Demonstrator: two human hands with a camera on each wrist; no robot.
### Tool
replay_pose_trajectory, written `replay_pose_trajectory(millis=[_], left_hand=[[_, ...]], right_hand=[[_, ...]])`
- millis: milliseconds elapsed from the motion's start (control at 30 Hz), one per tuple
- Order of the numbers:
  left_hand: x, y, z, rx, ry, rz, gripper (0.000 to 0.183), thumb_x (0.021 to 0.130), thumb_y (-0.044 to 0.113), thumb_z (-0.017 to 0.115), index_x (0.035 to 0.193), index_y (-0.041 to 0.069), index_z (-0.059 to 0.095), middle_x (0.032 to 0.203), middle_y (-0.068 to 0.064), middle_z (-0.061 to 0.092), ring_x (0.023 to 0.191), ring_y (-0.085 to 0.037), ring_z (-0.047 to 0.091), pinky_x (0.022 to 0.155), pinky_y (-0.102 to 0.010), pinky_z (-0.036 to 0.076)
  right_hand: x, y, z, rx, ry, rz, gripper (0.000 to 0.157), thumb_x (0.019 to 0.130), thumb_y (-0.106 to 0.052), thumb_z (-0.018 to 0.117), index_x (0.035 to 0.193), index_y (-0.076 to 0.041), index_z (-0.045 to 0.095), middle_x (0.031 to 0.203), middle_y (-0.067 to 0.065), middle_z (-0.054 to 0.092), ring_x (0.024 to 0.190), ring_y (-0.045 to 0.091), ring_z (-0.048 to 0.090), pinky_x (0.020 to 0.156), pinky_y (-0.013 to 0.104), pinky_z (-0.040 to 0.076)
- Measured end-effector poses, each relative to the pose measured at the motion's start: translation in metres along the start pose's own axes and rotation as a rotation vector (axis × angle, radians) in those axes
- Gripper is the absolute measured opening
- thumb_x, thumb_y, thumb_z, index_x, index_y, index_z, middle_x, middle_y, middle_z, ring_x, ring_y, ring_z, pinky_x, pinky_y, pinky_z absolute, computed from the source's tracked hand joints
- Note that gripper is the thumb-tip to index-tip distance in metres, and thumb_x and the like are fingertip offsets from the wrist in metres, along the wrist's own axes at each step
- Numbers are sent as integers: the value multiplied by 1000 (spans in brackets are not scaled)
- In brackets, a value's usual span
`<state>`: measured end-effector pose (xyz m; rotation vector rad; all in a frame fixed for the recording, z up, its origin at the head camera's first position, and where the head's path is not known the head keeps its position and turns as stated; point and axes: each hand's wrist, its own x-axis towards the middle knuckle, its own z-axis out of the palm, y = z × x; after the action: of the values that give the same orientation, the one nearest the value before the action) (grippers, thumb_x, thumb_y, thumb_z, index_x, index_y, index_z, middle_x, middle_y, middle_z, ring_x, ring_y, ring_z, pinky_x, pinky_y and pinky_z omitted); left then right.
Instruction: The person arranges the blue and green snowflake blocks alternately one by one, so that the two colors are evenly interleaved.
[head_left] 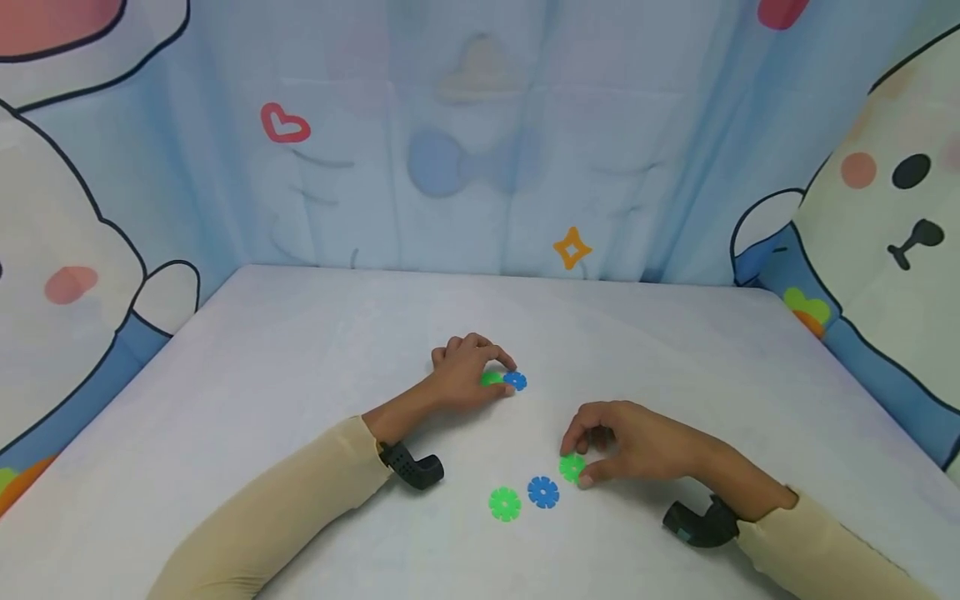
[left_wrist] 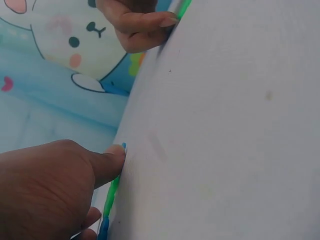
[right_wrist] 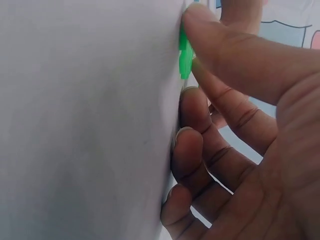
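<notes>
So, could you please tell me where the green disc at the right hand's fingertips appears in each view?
Head: the green disc lies below and right of centre, on the table.
Left wrist: the green disc shows edge-on at the top edge, right of centre.
Right wrist: the green disc is edge-on in the upper part, just right of centre.
Shared landmark: the right hand, touching it.

Over there I see long beige sleeves (head_left: 288, 504), two curved black wrist devices (head_left: 412, 469), and a bare left hand (head_left: 463, 375) and right hand (head_left: 637, 440).
</notes>
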<state>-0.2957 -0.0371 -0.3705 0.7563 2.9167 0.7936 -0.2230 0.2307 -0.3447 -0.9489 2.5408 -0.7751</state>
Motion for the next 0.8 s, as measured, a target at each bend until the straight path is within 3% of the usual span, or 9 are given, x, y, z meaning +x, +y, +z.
replay_pose_trajectory(millis=[233,800], left_hand=[[-2,4,0,15,30,-7,28,93,40,66,119,30,66,142,-10,46,134,-35,35,101,-57,25],[-3,4,2,23,26,-24,28,93,40,65,119,31,66,143,-8,45,133,-34,35,102,-56,25]], right_hand=[[1,-1,0,-40,9,-4,30,77,-40,82,101,-30,67,93,-12,60,89,6,54,77,22,46],[0,-2,1,-51,-3,-25,31,79,-41,81,101,-27,63,93,-12,60,90,6,54,80,22,47]])
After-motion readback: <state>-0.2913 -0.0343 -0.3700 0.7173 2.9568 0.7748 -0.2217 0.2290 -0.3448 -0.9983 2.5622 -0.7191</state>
